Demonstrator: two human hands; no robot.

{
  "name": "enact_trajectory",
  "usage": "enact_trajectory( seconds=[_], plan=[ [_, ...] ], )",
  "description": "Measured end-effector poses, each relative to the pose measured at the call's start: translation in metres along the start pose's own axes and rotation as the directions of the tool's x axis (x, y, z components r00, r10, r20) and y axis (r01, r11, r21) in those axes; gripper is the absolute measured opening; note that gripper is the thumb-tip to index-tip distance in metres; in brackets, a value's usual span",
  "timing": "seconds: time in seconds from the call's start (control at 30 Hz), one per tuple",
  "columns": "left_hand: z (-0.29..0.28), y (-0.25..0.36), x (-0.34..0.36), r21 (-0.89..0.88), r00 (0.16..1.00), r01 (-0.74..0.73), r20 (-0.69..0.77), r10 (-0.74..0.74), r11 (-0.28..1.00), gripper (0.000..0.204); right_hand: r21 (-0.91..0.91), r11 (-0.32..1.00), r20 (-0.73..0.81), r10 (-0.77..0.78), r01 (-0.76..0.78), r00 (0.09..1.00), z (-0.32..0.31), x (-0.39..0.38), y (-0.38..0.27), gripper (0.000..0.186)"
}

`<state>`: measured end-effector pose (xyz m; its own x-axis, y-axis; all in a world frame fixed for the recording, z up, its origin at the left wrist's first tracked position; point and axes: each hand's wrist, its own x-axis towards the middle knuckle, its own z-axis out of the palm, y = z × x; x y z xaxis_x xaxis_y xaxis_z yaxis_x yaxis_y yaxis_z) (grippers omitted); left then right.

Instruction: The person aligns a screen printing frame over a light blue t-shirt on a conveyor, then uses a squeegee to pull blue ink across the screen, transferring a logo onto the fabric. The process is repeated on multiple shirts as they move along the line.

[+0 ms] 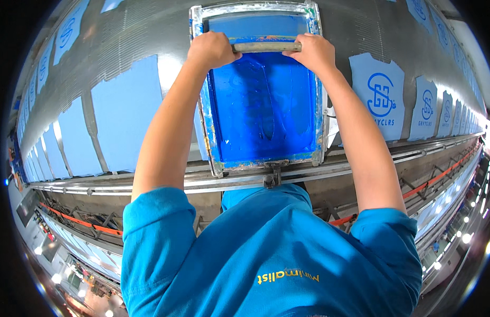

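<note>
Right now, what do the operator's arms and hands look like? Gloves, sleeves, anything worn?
Both hands are bare: no gloves, rings or watch visible on the left hand or the right hand. Forearms are bare to above the elbow. The person wears a bright blue short-sleeved shirt, its sleeves ending at the upper arms, with small yellow lettering on the fabric. No cables or straps show.

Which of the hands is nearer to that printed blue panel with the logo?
The right hand. It grips the squeegee end just left of the printed panel; the left hand grips the far end.
</note>
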<state>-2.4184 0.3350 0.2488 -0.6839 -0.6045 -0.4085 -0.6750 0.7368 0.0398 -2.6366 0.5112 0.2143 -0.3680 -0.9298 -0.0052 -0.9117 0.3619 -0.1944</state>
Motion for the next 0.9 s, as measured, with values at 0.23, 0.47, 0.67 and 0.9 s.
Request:
enact_trajectory(
  seconds=[0.23,0.47,0.67,0.9],
  plan=[
    [0.022,-0.003,-0.004,0.011,0.991,-0.051,-0.123,0.052,0.999,0.053,-0.075,0.997,-0.003,-0.026,0.025,1.0,0.014,-0.007,0.002,0.05],
    [0.085,0.031,-0.116,-0.027,1.0,0.004,0.029,-0.003,1.0,0.046,0.048,0.991,-0.136,-0.116,0.124,0.984,0.046,-0.138,-0.009,0.033],
    [0.136,0.066,-0.231,-0.156,0.999,-0.002,-0.039,-0.004,0.988,0.038,0.149,0.983,-0.052,-0.101,0.107,0.994,0.035,-0.259,-0.036,0.027],
    [0.141,0.075,-0.254,-0.139,1.0,0.0,-0.029,-0.004,0.99,0.057,0.423,0.889,-0.141,-0.124,0.173,0.982,0.023,-0.278,-0.02,0.06]
  ],
)
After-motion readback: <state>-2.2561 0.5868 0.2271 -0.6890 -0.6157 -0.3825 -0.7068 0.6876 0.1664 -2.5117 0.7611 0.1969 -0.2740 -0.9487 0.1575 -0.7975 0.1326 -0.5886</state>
